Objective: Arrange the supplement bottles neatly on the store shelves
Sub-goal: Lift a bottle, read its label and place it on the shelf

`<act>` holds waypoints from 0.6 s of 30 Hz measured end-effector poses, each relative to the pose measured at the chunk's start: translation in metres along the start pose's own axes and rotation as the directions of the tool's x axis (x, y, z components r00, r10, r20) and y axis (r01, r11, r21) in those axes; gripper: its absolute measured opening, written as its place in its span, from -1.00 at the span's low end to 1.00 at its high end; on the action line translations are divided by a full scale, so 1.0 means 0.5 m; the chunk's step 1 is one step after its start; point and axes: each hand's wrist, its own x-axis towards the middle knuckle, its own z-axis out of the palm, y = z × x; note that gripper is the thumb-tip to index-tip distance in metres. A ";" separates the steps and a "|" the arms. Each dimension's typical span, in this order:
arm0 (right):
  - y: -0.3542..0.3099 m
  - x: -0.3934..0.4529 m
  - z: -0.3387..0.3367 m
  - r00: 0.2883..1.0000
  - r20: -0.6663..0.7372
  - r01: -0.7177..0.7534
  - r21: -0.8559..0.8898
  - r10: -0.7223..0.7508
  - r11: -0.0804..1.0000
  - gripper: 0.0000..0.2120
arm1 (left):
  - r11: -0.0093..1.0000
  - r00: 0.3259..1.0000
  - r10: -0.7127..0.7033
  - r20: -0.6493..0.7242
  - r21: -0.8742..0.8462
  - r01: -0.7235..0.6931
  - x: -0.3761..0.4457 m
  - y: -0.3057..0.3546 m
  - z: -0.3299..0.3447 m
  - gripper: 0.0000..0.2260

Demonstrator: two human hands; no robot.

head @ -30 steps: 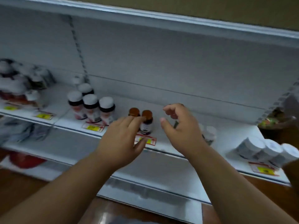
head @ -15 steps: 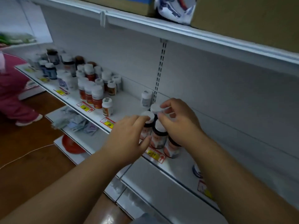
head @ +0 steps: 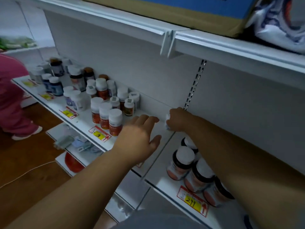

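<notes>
On the white shelf point(head: 153, 156), my right hand point(head: 179, 119) reaches to the back wall and its fingers curl round a small white bottle point(head: 167, 120), mostly hidden by the hand. My left hand point(head: 139, 139) hovers flat over bare shelf just in front, fingers straight, holding nothing. A row of three orange bottles with white caps point(head: 107, 118) stands left of my left hand. Under my right forearm stand several dark-collared orange bottles point(head: 183, 162).
Many more supplement bottles point(head: 77, 86) crowd the shelf's left end. Price tags point(head: 192, 201) line the front edge. A slotted upright point(head: 194, 83) runs up the back wall. A cardboard box point(head: 189, 12) sits on the shelf above. A person in pink point(head: 11, 100) stands at left.
The view has swung left along the shelf. Both hands left the dark-collared bottles; my right hand reached back to the small white bottle and my left hand opened over the bare shelf.
</notes>
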 end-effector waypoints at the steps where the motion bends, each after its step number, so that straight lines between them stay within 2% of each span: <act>1: -0.002 0.014 0.005 0.999 0.005 -0.049 -0.014 0.049 0.999 -0.87 | 0.999 1.000 0.027 0.001 -0.021 -0.027 0.012 -0.021 -0.001 -0.59; 3: -0.006 0.034 0.015 0.992 -0.049 -0.116 -0.048 0.113 0.992 -0.84 | 0.996 0.997 0.077 0.005 -0.040 -0.077 0.035 -0.064 -0.004 -0.60; 5: -0.009 0.053 0.029 0.989 -0.078 -0.136 -0.113 0.128 0.984 -0.65 | 0.992 0.992 0.118 0.040 -0.055 -0.116 0.061 -0.103 -0.008 -0.57; 7: -0.019 0.066 0.038 0.981 -0.120 -0.165 -0.079 0.155 0.983 -0.56 | 0.987 0.985 0.148 0.090 -0.078 -0.141 0.083 -0.135 -0.009 -0.55; 12: -0.039 0.073 0.050 0.923 -0.312 -0.217 0.065 0.226 0.974 -0.74 | 0.964 0.950 0.255 0.179 -0.128 -0.235 0.103 -0.195 -0.010 -0.54; 15: -0.051 0.035 0.034 0.873 -0.403 -0.143 0.326 0.274 0.935 -0.83 | 0.944 0.942 0.300 0.149 -0.186 -0.271 0.118 -0.218 -0.011 -0.52; 18: -0.078 -0.033 0.002 0.811 -0.421 -0.022 0.671 0.405 0.741 -0.88 | 0.929 0.968 0.222 0.113 -0.327 -0.175 0.127 -0.218 -0.006 -0.43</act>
